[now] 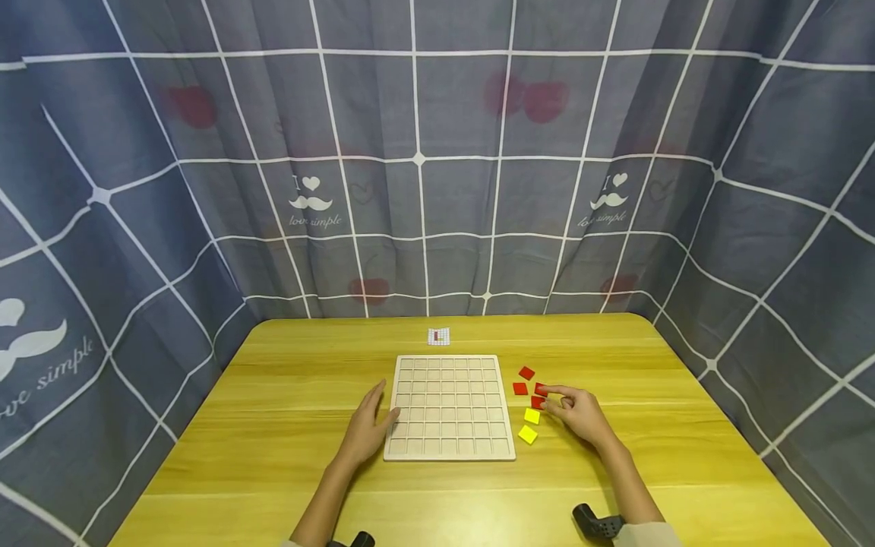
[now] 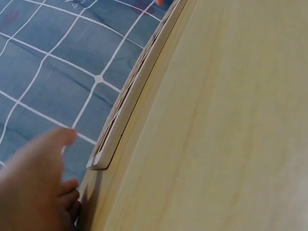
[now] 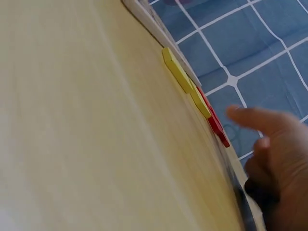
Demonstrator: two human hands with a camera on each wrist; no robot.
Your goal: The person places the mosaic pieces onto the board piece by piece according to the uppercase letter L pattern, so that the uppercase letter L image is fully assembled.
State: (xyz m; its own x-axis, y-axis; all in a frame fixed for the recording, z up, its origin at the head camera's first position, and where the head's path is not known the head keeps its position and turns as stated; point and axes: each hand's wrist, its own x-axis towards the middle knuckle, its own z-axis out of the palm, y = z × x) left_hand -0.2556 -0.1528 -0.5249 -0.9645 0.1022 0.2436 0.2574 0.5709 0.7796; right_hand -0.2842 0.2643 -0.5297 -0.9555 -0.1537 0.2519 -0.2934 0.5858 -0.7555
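Note:
A square pale wooden board [image 1: 449, 408] with a grid of shallow cells lies flat on the table. My left hand [image 1: 367, 428] is at its left side, fingers spread, with the thumb tip over the board's edge. To the right of the board lie several red square tiles [image 1: 520, 389] and two yellow tiles [image 1: 528, 434]. My right hand [image 1: 579, 414] reaches over the red tiles, index fingertip on one and thumb by another just nearer. In the right wrist view the thumb stands apart from the yellow tile [image 3: 176, 70] and the red tile [image 3: 219, 130].
A small white card [image 1: 439, 336] with a printed grid and a little coloured pattern lies beyond the board. The wooden table [image 1: 287, 380] ends at a grey-blue curtain [image 1: 383, 197] with white lines, which stands behind and along both sides.

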